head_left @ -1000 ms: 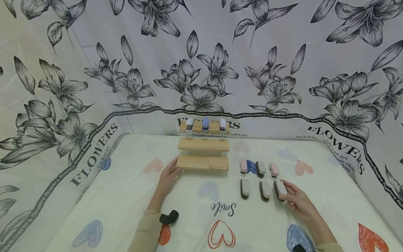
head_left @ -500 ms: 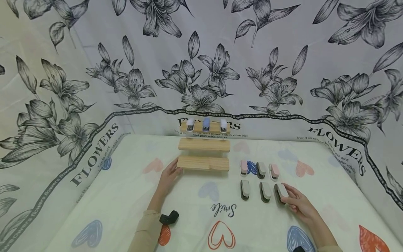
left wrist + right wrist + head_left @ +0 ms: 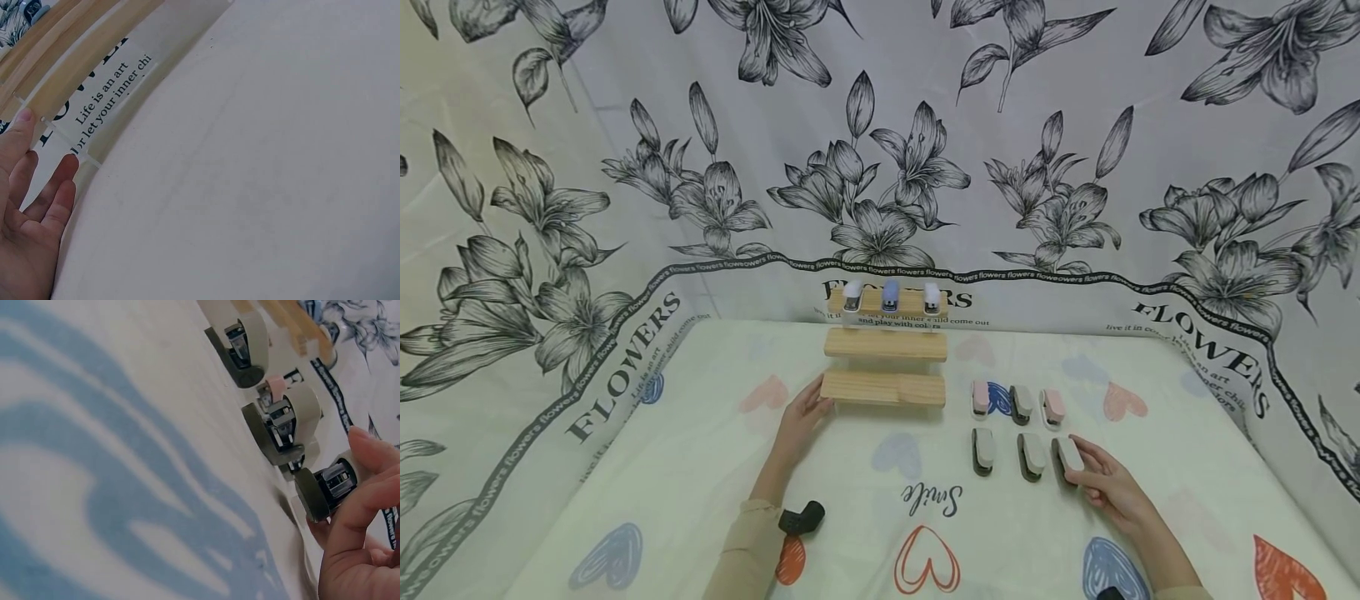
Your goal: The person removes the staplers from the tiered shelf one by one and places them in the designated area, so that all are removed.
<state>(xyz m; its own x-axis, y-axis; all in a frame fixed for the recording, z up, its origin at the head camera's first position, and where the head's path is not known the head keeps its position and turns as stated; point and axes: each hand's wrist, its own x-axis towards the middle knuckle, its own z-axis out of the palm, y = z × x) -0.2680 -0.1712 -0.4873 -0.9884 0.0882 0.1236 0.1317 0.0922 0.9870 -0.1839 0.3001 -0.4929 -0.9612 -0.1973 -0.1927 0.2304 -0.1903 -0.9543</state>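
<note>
My left hand (image 3: 802, 418) holds the left end of a three-step wooden display rack (image 3: 883, 389); in the left wrist view the thumb (image 3: 25, 122) lies against the front plank and the other fingers reach along the clear side panel (image 3: 81, 153). A light grey stapler with a dark base (image 3: 1067, 462) is pinched between the thumb and fingers of my right hand (image 3: 1112, 483), at the near right end of the stapler rows. Left of it lie two similar light grey staplers (image 3: 1032, 457) (image 3: 982, 451). Behind are two pink staplers (image 3: 980, 398) (image 3: 1053, 407) and a grey one (image 3: 1020, 404).
On the rack's top step stand two white staplers (image 3: 852, 296) (image 3: 932, 297) and a blue one (image 3: 890, 295). The middle step (image 3: 885, 344) is bare wood. A heart-printed cloth (image 3: 835, 517) covers the table; a flower-printed curtain (image 3: 925, 225) rises behind it.
My right hand has shifted slightly toward me with the grey stapler between its fingers. The left hand keeps its place at the rack.
</note>
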